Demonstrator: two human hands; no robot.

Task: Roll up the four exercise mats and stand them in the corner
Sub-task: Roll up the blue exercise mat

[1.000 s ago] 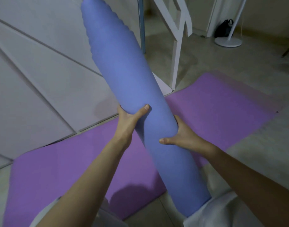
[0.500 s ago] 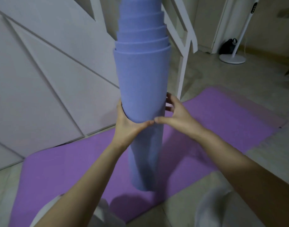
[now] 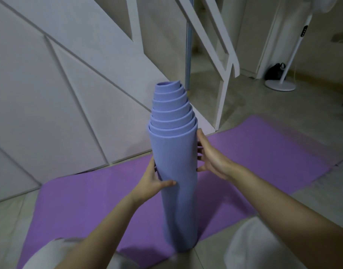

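Note:
A rolled blue mat (image 3: 176, 171) stands upright in front of me, its lower end on the floor at the near edge of a flat purple mat (image 3: 89, 200). The roll's top layers stick out like a telescope. My left hand (image 3: 153, 181) grips the roll's left side, thumb across its front. My right hand (image 3: 209, 158) lies against the roll's right side with the fingers fairly straight, their tips behind the roll.
White panelled stair wall (image 3: 60, 84) runs along the left. A white stair frame (image 3: 223, 61) and metal pole (image 3: 188, 45) stand behind the mats. A fan stand (image 3: 281, 84) and black bag (image 3: 275, 71) sit far right on the tiled floor.
The blue roll swung from a leftward tilt to upright and dropped lower, so its stepped top is now in view. Both hands slid along the roll's sides.

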